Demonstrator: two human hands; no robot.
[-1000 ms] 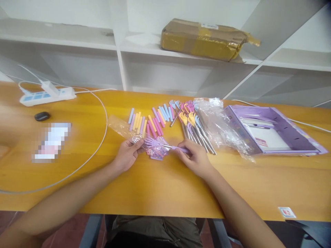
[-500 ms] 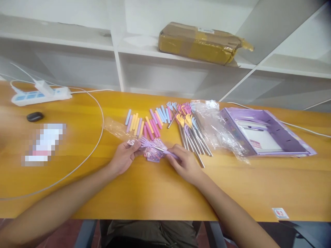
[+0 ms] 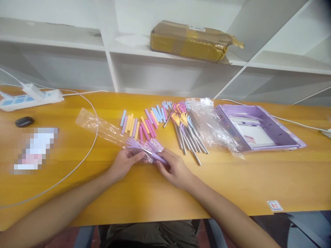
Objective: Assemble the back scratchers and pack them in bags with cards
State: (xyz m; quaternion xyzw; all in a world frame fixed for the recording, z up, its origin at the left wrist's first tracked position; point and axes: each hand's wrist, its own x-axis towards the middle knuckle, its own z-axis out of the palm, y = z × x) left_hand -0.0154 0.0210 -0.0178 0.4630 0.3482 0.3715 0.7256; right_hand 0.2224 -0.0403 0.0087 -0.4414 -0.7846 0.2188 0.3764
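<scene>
A purple back scratcher [image 3: 134,144] with a hand-shaped head and a short metal shaft lies slantwise between my hands. My right hand [image 3: 177,168] is closed round its purple handle [image 3: 159,158]. My left hand [image 3: 125,164] pinches the scratcher near the shaft, thumb on top. A clear plastic sleeve [image 3: 99,125] stretches up and left from my left hand; whether the fingers also grip it is hidden. Small printed pink-purple cards [image 3: 155,144] lie beneath the scratcher. Just beyond are several coloured handle grips [image 3: 133,124] in loose rows.
Back scratchers with metal rods [image 3: 190,132] lie in a pile to the right, beside crumpled plastic bags [image 3: 207,119]. Further right sits an open purple box [image 3: 287,136]. A power strip [image 3: 51,97], black mouse [image 3: 24,121] and cable [image 3: 96,137] are left. A taped parcel [image 3: 188,41] rests on the shelf.
Both hands have come nearer the front edge with the scratcher, which now tilts more. My left hand has shifted from its head towards the shaft, and more of the plastic sleeve shows.
</scene>
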